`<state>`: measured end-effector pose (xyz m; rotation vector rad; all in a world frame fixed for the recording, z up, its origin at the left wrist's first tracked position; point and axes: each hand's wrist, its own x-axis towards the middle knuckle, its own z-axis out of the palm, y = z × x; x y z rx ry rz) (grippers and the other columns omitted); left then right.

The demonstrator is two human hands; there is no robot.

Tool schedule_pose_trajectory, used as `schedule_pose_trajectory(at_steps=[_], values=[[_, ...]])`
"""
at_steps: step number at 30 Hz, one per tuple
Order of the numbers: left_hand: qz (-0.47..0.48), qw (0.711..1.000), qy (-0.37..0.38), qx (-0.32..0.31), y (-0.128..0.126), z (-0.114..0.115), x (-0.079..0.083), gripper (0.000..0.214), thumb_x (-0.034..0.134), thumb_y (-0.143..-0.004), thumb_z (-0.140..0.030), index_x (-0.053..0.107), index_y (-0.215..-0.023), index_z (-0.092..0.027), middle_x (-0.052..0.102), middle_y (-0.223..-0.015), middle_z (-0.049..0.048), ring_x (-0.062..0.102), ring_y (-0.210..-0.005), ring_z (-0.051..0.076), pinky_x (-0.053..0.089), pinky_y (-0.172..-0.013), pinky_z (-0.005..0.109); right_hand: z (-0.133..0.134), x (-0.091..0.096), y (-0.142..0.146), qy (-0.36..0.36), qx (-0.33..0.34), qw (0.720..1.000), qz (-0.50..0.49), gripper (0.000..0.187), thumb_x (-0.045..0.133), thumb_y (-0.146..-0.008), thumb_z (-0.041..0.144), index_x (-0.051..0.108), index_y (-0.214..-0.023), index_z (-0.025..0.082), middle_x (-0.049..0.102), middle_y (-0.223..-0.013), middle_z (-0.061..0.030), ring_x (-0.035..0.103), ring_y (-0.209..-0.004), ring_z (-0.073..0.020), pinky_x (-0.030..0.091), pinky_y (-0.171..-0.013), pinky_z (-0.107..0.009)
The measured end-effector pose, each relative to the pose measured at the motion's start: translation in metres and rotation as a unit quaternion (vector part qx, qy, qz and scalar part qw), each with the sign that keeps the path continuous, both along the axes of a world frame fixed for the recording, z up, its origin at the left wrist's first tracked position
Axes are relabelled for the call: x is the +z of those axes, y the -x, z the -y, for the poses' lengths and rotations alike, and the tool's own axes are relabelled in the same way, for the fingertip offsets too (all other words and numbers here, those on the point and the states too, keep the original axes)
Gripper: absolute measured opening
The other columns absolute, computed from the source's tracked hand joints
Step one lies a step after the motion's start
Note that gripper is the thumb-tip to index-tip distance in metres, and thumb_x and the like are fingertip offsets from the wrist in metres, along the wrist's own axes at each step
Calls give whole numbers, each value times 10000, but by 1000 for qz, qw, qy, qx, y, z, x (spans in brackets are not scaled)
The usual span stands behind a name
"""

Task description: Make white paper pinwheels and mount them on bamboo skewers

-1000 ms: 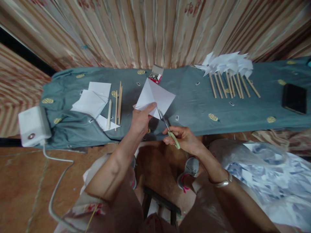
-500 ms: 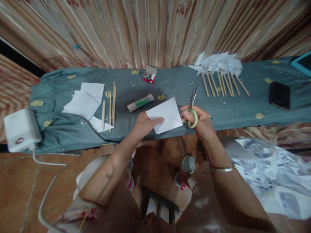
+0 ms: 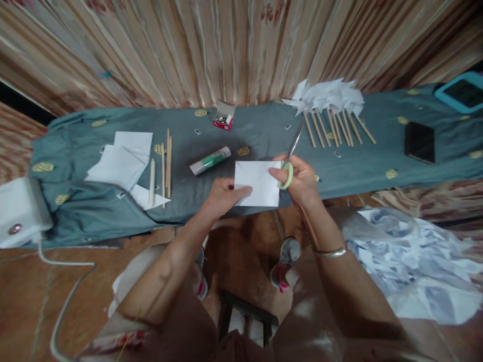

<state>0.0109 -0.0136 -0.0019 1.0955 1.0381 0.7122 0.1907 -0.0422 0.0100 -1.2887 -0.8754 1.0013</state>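
A square sheet of white paper [image 3: 258, 188] is held over the front edge of the cloth-covered table. My left hand [image 3: 222, 196] pinches its left side, thumb on top. In my right hand [image 3: 300, 181] is a pair of scissors [image 3: 290, 168] with pale green handles, blades pointing up and away; the right thumb also presses the paper's upper right part. Just beyond the paper lies a glue stick [image 3: 210, 161] with a green label. Farther back stands an open red box of small metal pins [image 3: 223, 120].
Left lie white paper sheets [image 3: 116, 166], a white stick [image 3: 152, 182] and wooden sticks [image 3: 169, 166]. Several paper pinwheels [image 3: 332, 98] rest at the back right, near a black phone [image 3: 420, 142] and blue-framed tablet [image 3: 462, 93]. A bag of paper scraps [image 3: 415, 261] sits lower right.
The paper has turned so its edges run level. My right hand has moved left, and its thumb now lies on the paper while it keeps the scissors. The view has shifted slightly.
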Motion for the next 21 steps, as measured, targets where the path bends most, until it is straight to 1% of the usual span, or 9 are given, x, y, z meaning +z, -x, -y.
schedule_pose_trajectory(at_steps=[2, 6, 9, 12, 16, 21], values=[[13, 1000, -3, 1, 1, -1, 1, 247, 786, -500, -343, 737, -642, -147, 663, -600, -9, 512, -552, 108, 404, -569, 237, -1, 1, -1, -4, -17, 1000, -10, 301, 822, -538, 297, 638, -763, 218, 613, -610, 67, 523, -515, -94, 432, -491, -234], [2, 1000, -23, -3, 5, -1, 3, 211, 762, -543, -347, 702, -604, -153, 630, -579, -14, 508, -576, 113, 390, -592, 242, -4, 4, -2, -11, -52, 998, -32, 275, 817, -504, 241, 640, -712, 215, 601, -579, 72, 505, -487, -85, 418, -463, -226], [-18, 998, -55, -2, 7, -2, 5, 204, 725, -579, -343, 642, -530, -162, 564, -523, -34, 462, -550, 97, 344, -566, 230, -6, 3, -5, -14, -61, 998, -30, 282, 818, -503, 240, 635, -716, 221, 601, -584, 71, 508, -491, -85, 428, -468, -229], [-36, 996, -85, 1, 8, -3, 8, 243, 698, -595, -333, 581, -456, -172, 506, -471, -41, 415, -524, 88, 303, -533, 226, -8, 0, -9, -14, -69, 997, -14, 285, 812, -522, 258, 627, -737, 230, 594, -604, 70, 509, -503, -86, 432, -479, -233], [-38, 995, -87, 13, 9, -5, 11, 194, 697, -584, -321, 620, -480, -177, 544, -489, -24, 450, -541, 104, 337, -542, 232, -11, -3, -15, -27, -77, 997, 5, 288, 797, -551, 273, 621, -775, 230, 573, -628, 68, 513, -522, -87, 415, -482, -229], [-23, 995, -88, 32, 10, -5, 14, 162, 699, -574, -300, 642, -483, -178, 563, -497, -19, 473, -552, 109, 375, -569, 238, -14, -2, -15, -37, -107, 993, -27, 289, 805, -510, 250, 633, -741, 220, 568, -597, 85, 494, -497, -68, 392, -468, -206]])
